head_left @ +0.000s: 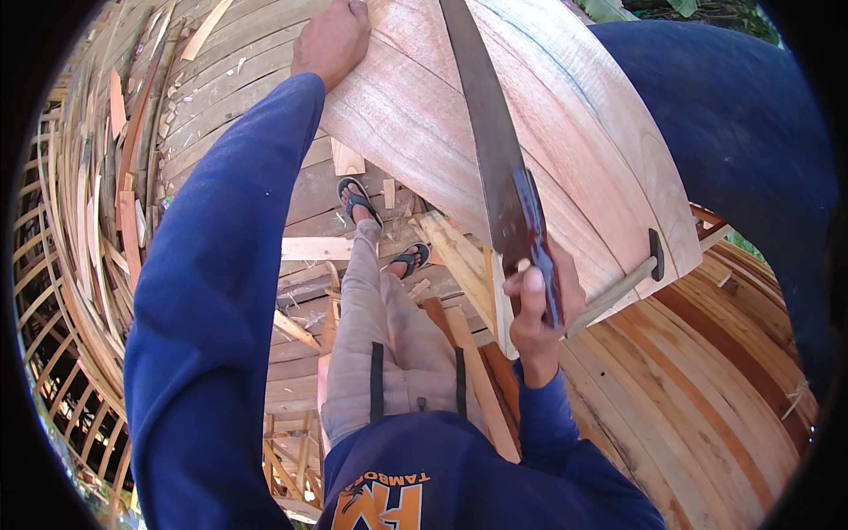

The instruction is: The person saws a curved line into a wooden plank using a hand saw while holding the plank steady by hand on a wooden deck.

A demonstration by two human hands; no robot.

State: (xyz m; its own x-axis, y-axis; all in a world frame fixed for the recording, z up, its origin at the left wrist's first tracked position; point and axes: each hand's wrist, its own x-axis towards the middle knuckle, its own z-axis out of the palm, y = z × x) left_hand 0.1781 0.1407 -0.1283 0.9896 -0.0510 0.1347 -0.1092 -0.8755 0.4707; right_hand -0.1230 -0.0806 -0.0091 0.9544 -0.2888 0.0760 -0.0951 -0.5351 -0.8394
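My right hand (543, 305) is wrapped around the dark handle of a handsaw (481, 106), thumb up along the grip. Its long grey blade points away from me, over a wide, pale pinkish wooden board (397, 115) with curved edges. At the board's far left edge, my left hand (332, 42) has its fingers bent over the wood; the fingertips are partly hidden at the picture's top. A short bar with a dark end piece (655, 254) lies against the board's near right corner.
Plank flooring with offcuts and shavings (309, 250) surrounds my sandalled feet. Loose strips and sticks (132, 177) lie along a slatted curved side on the left. Curved planking (680, 380) rises at the right, below a large dark blue, cloth-like shape (724, 115).
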